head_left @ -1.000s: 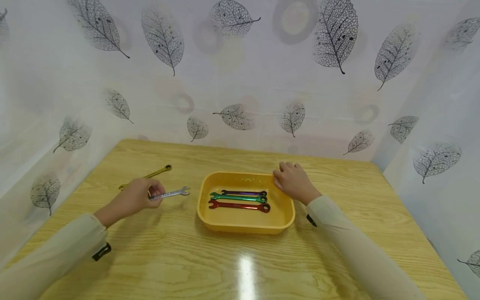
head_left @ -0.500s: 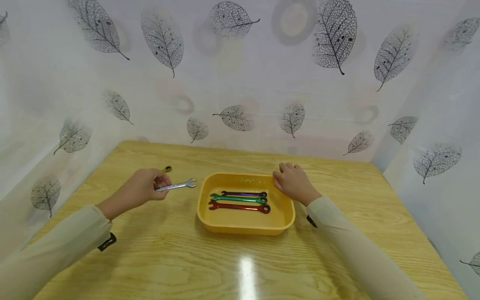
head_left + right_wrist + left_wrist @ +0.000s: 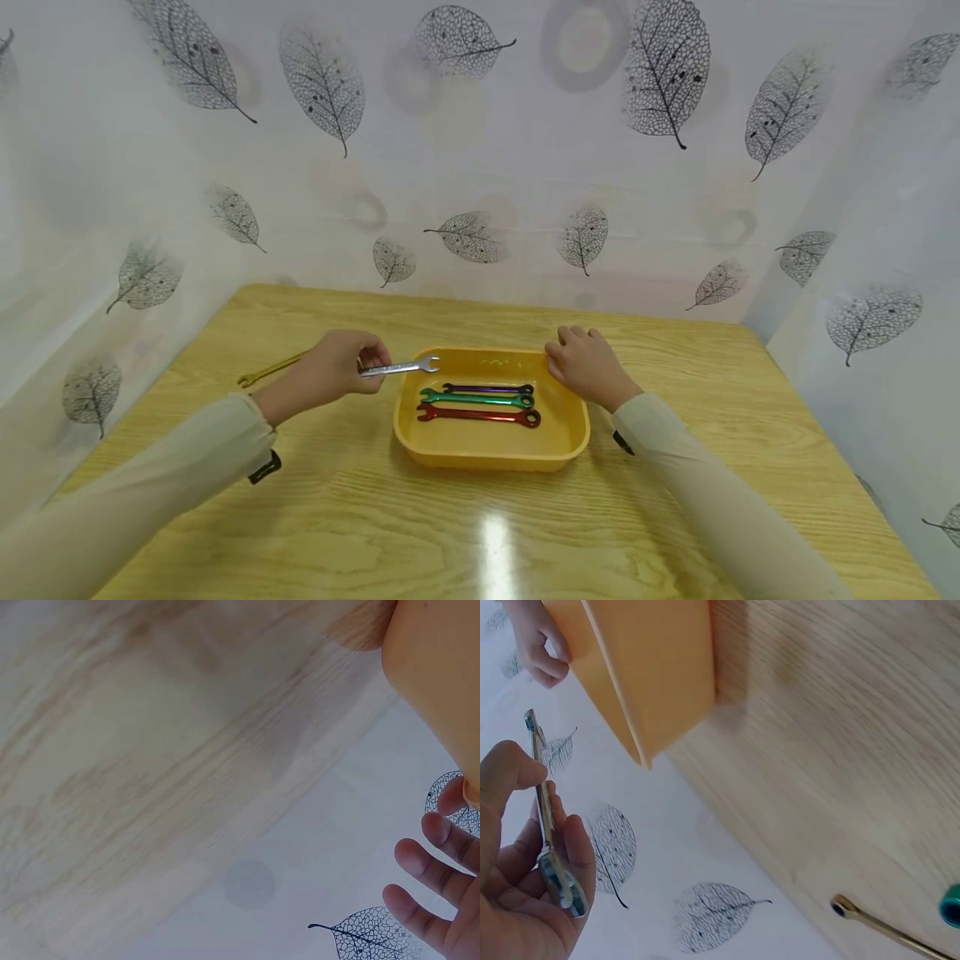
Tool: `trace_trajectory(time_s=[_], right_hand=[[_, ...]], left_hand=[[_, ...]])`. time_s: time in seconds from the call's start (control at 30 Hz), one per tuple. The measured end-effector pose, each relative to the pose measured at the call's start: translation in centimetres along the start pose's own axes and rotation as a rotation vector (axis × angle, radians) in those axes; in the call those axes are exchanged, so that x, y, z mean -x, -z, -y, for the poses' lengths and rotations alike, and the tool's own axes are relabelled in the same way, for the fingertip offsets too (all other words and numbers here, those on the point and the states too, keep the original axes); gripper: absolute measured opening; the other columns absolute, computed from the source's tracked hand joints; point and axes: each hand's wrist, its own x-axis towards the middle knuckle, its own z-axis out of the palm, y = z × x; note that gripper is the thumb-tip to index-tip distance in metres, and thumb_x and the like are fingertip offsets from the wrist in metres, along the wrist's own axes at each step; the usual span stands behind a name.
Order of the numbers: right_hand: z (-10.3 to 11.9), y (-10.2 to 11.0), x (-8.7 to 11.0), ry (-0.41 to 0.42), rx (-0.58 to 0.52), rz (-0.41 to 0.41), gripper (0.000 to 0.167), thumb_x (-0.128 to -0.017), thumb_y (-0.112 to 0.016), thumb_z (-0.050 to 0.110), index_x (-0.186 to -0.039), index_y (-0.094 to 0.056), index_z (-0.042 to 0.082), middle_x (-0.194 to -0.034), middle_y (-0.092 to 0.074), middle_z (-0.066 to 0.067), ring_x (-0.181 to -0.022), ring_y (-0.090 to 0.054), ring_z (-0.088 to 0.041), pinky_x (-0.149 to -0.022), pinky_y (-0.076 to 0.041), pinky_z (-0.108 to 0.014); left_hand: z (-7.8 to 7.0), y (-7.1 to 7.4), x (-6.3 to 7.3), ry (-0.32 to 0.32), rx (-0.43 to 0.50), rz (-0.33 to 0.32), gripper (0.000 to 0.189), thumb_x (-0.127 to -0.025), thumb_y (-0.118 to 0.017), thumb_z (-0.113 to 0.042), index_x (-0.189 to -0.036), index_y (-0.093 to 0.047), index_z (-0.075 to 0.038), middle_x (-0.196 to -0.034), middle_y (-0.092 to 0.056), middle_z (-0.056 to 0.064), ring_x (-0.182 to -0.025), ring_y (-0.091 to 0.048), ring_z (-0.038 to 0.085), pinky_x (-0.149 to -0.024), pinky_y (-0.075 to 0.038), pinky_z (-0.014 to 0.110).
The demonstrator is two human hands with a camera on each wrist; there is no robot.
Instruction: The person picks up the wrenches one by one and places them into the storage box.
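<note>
My left hand [image 3: 339,367] pinches a silver combination wrench [image 3: 401,367] between thumb and fingers. Its open end points right, over the left rim of the yellow plastic tray [image 3: 487,461]. In the left wrist view the wrench [image 3: 546,817] lies across the fingers, its ring end near the palm. Inside the tray a purple wrench [image 3: 487,388], a green wrench [image 3: 476,398] and a red wrench [image 3: 478,412] lie side by side. My right hand [image 3: 592,364] holds the tray's back right corner by its rim, thumb on the inner side.
A gold wrench [image 3: 270,369] lies on the wooden table [image 3: 360,517] behind the left forearm, partly covered. In the left wrist view a green rounded thing [image 3: 951,906] shows only in part. White leaf-printed sheeting [image 3: 480,167] borders the table behind and at the sides.
My left hand has carried the silver wrench rightward, from beside the tray to over its left rim. The right hand has stayed on the tray corner.
</note>
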Motion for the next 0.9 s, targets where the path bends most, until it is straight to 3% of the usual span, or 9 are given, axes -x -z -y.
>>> trace_trajectory(time_s=[0.23,0.43,0.73,0.9], right_hand=[[0.0,0.1,0.0,0.000,0.010,-0.002,0.012,-0.090,-0.058,0.023,-0.084,-0.061,0.013,-0.076,-0.048,-0.006,-0.064,-0.041,-0.020,-0.059,-0.035,-0.034],[0.0,0.0,0.0,0.003,0.021,-0.006,0.013,-0.090,-0.058,0.023,-0.084,-0.061,0.013,-0.075,-0.048,-0.006,-0.063,-0.040,-0.019,-0.058,-0.033,-0.032],[-0.1,-0.1,0.1,0.003,0.024,-0.009,0.014,-0.090,-0.057,0.024,-0.082,-0.060,0.013,-0.075,-0.046,-0.005,-0.064,-0.040,-0.020,-0.059,-0.036,-0.034],[-0.2,-0.3,0.1,0.020,0.027,-0.034,0.015,-0.091,-0.057,0.024,-0.081,-0.060,0.013,-0.073,-0.044,-0.005,-0.063,-0.039,-0.019,-0.058,-0.034,-0.033]], left_hand=[[-1.7,-1.7,-1.7,-0.076,0.010,0.025,0.011,-0.073,-0.070,0.000,-0.082,-0.065,-0.005,-0.076,-0.064,0.003,-0.067,-0.056,0.009,-0.062,-0.049,0.022],[-3.2,-3.0,-2.9,-0.097,0.012,0.063,0.013,-0.072,-0.072,-0.003,-0.083,-0.065,-0.006,-0.078,-0.064,0.001,-0.068,-0.054,0.009,-0.064,-0.049,0.021],[-5.3,-4.6,-4.7,-0.173,-0.032,0.114,0.010,-0.075,-0.072,-0.008,-0.082,-0.065,-0.009,-0.077,-0.064,0.000,-0.066,-0.053,0.008,-0.061,-0.046,0.019],[-6.3,-5.7,-5.8,-0.174,-0.047,0.155,0.009,-0.075,-0.073,-0.009,-0.081,-0.067,-0.011,-0.077,-0.064,-0.001,-0.066,-0.052,0.006,-0.063,-0.046,0.018]])
